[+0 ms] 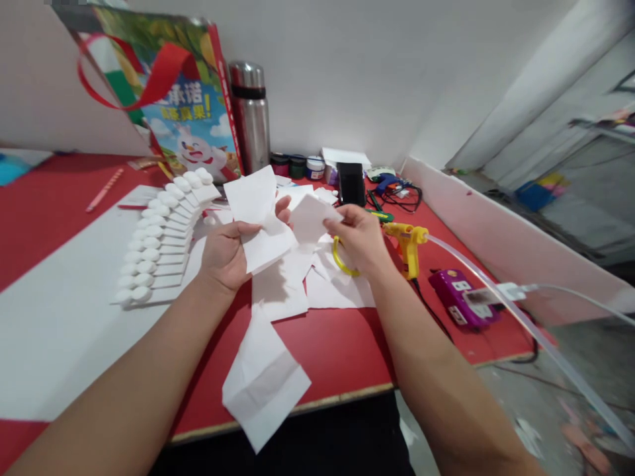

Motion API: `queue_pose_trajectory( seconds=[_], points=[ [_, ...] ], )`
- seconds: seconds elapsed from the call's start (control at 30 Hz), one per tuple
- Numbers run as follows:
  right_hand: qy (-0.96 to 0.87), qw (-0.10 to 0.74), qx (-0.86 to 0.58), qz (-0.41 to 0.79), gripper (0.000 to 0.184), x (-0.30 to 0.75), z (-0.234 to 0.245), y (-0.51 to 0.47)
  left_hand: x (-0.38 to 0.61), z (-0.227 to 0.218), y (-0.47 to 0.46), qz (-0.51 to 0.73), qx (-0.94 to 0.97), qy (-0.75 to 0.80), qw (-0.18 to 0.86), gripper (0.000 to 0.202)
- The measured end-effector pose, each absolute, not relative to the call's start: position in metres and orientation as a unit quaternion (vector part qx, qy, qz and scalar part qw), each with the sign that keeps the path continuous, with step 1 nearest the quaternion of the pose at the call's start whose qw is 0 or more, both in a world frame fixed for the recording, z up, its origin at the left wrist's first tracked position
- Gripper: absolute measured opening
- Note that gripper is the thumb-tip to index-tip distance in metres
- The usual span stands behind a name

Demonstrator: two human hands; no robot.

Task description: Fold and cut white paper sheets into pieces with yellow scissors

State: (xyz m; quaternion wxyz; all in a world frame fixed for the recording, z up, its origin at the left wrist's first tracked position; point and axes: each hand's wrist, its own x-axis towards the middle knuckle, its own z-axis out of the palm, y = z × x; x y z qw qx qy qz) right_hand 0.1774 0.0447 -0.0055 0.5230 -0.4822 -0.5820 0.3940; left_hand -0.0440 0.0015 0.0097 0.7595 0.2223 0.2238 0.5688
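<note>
My left hand [227, 251] is closed on a folded sheet of white paper [258, 218], held up over the red table [337, 350]. My right hand [360, 238] pinches another white paper piece [310, 218] beside it, and a yellow ring-shaped handle [340, 261], perhaps of scissors, shows under its fingers. More white paper scraps [317, 284] lie on the table beneath both hands. One long folded strip [262, 383] hangs over the front edge.
A row of white paper spoon-like shapes [159, 241] lies at left on a white sheet [59, 317]. A yellow glue gun [409, 248], purple device [459, 297], steel flask [251, 116], colourful bag [183, 92], paint jars [297, 165] and black box [351, 184] surround the work area.
</note>
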Motion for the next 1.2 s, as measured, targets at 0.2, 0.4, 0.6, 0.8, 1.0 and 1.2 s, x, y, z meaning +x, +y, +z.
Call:
queue_pose_trajectory(
  seconds=[0.2, 0.4, 0.6, 0.8, 1.0, 1.2],
  points=[
    [-0.385, 0.675, -0.337, 0.532, 0.023, 0.205, 0.026, 0.041, -0.045, 0.004, 0.008, 0.594, 0.216, 0.225, 0.742, 0.082],
    [-0.437, 0.624, -0.303, 0.573, 0.022, 0.199, 0.035, 0.027, -0.036, 0.005, 0.002, 0.497, 0.208, 0.216, 0.814, 0.081],
    [-0.505, 0.560, -0.337, 0.564, 0.029, 0.154, 0.022, 0.014, -0.021, -0.001, -0.001, 0.452, 0.199, 0.220, 0.841, 0.064],
    [-0.601, 0.544, -0.446, 0.379, 0.012, 0.142, 0.004, 0.016, -0.017, -0.001, -0.002, 0.425, 0.172, 0.190, 0.868, 0.052],
    [-0.602, 0.542, -0.467, 0.355, 0.013, 0.145, 0.005, 0.018, -0.016, -0.004, -0.003, 0.433, 0.195, 0.166, 0.864, 0.059],
    [-0.601, 0.539, -0.461, 0.367, 0.012, 0.145, 0.003, 0.018, -0.016, -0.008, -0.005, 0.425, 0.240, 0.207, 0.848, 0.047]
  ],
)
